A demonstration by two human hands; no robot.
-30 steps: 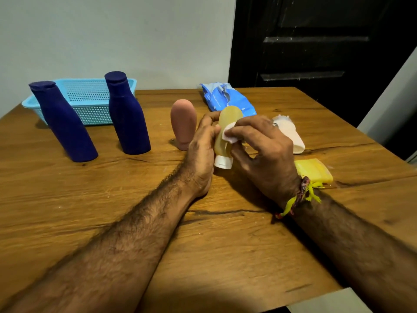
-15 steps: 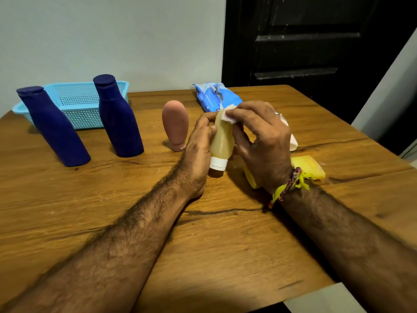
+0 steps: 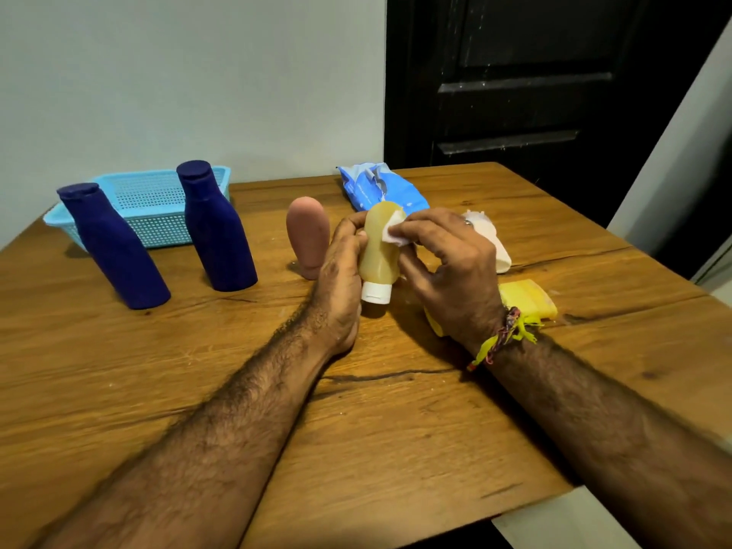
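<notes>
Near the surface's middle, the left grip (image 3: 340,279) curls round a cap-down bottle (image 3: 379,255) of yellowish liquid. The right grip (image 3: 447,267) pinches a white wipe (image 3: 392,231) against its upturned end. At the far left corner, dark blue bottles (image 3: 115,247) partly screen the blue basket (image 3: 158,200). The right wrist half hides a yellow pack (image 3: 527,297).

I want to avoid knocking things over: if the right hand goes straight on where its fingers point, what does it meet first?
The yellowish bottle: the right hand presses a white wipe on it. Past it, probably the left hand.
</notes>
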